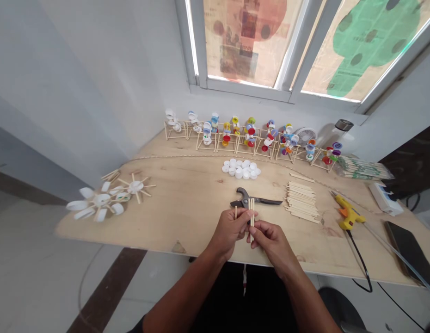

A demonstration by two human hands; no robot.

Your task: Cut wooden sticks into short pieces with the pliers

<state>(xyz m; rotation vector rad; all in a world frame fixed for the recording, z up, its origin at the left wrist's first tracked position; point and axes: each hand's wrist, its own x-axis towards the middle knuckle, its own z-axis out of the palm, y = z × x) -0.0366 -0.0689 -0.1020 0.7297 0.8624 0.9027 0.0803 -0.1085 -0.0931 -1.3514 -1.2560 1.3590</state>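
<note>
Both hands meet over the front middle of the wooden board (187, 217). My left hand (230, 231) is closed round short wooden sticks (251, 215), one stick standing apart at its left. My right hand (270, 238) pinches the same bundle of sticks from the right. Just behind the hands lie black cutting pliers (253, 200). A pile of cut wooden sticks (301, 201) lies to the right of the pliers. White bottle caps (241, 169) sit in a heap further back.
A row of stick-and-cap models (249, 136) lines the back edge below the window. Two cap wheels (107, 199) lie at the left end. A yellow glue gun (348, 215), a dark phone (411, 252), a chopstick packet (362, 169) and a white box (386, 196) are at right.
</note>
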